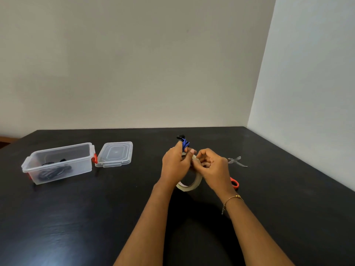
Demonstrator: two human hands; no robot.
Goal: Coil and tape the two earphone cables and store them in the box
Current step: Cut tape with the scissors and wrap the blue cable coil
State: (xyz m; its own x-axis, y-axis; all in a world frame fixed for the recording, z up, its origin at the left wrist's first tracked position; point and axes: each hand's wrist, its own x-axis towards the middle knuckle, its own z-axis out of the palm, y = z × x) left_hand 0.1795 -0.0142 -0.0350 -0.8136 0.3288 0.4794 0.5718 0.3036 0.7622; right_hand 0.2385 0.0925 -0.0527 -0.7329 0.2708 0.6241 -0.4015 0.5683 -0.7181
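My left hand (pixel 175 164) holds a coiled blue earphone cable (pixel 185 144) whose black earbuds stick up above the fingers. The same hand also steadies a roll of clear tape (pixel 192 184) standing on edge under both hands. My right hand (pixel 211 166) pinches at the top of the tape roll, close against the left fingers. A clear plastic box (pixel 57 163) with red latches stands at the left, and a coiled black earphone cable (pixel 52 171) lies inside it.
The box's clear lid (pixel 115 154) lies flat just right of the box. Scissors with orange handles (pixel 234 184) lie behind my right hand, blades (pixel 237 161) pointing toward the far right. The black table meets walls at the back and right.
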